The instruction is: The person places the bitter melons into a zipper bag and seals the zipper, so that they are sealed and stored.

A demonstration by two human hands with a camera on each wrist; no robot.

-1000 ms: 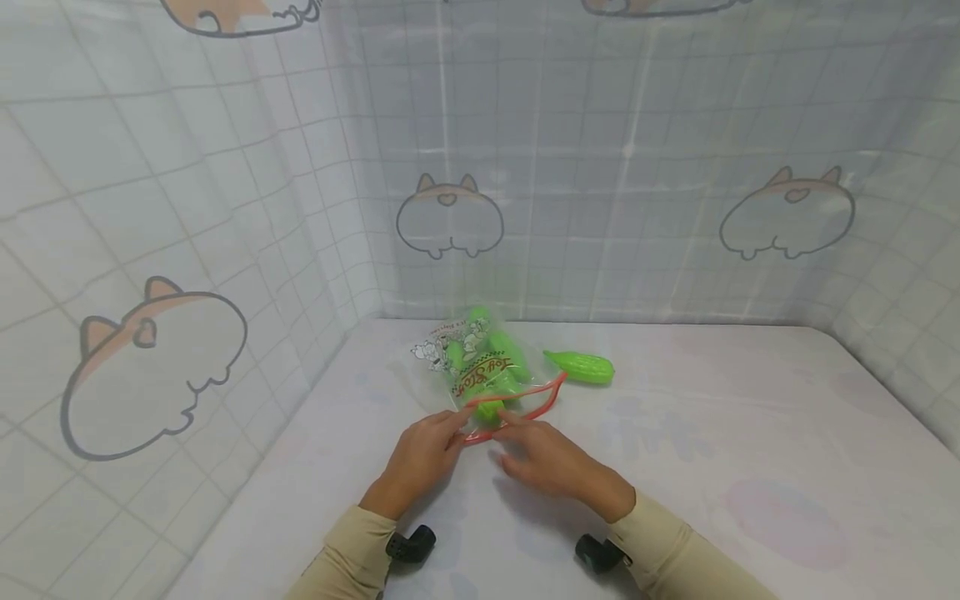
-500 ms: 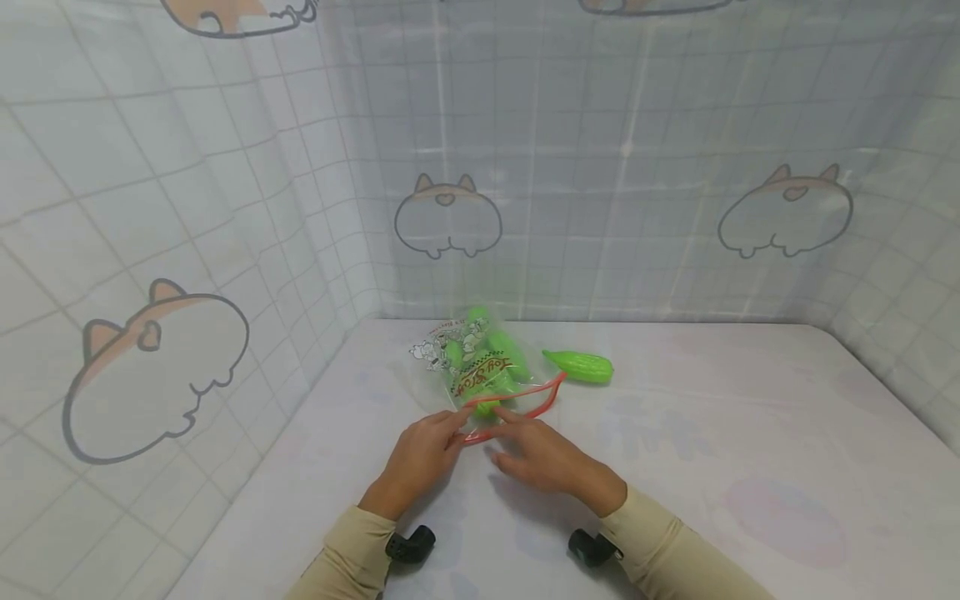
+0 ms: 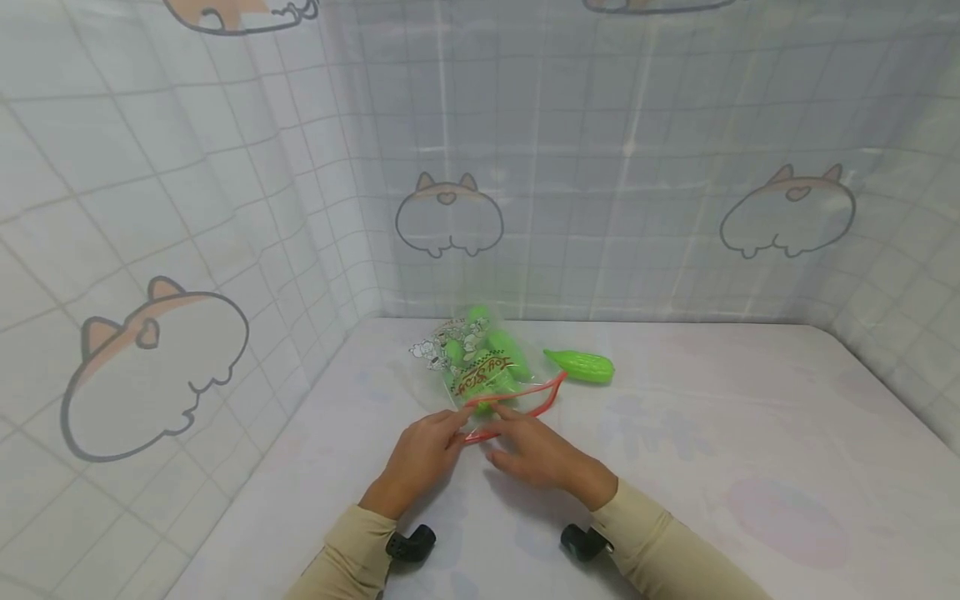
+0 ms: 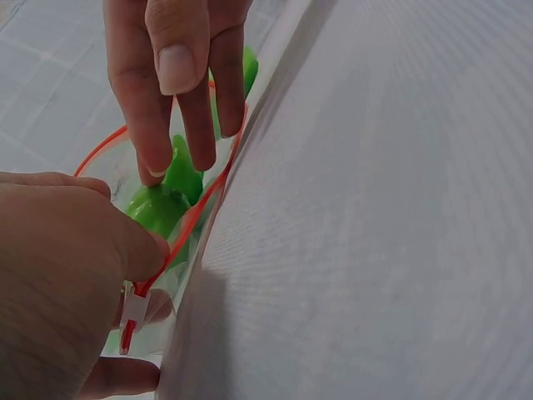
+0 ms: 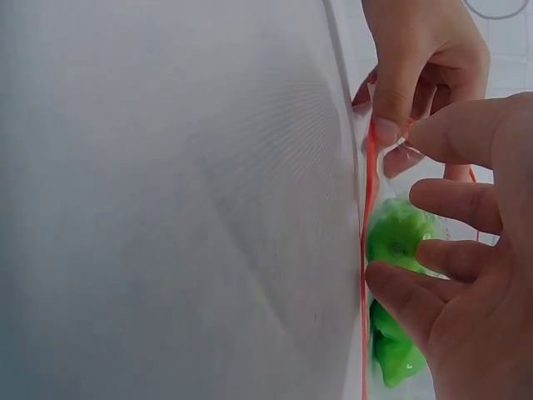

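Note:
A clear zip bag [image 3: 483, 375] with red edging and printed cartoon figures lies on the table, several green toy vegetables inside. My left hand [image 3: 423, 454] pinches the near left corner of its mouth, by the white slider [image 4: 134, 308]. Fingers extended, my right hand [image 3: 540, 450] reaches over the red-edged opening. In the left wrist view its fingertips are right at the rounded end of a green toy vegetable [image 4: 156, 208] just inside the mouth. Outside the bag, past its right corner, lies a ridged green toy bitter melon [image 3: 581, 367].
The pale table [image 3: 720, 450] extends wide to the right. Behind it hangs a white grid-patterned curtain [image 3: 585, 275] with cartoon dog prints, which also closes in the left and right sides.
The green toy vegetable at the mouth has slid deeper into the bag. My right hand has shifted slightly left with it, while my left hand keeps its place.

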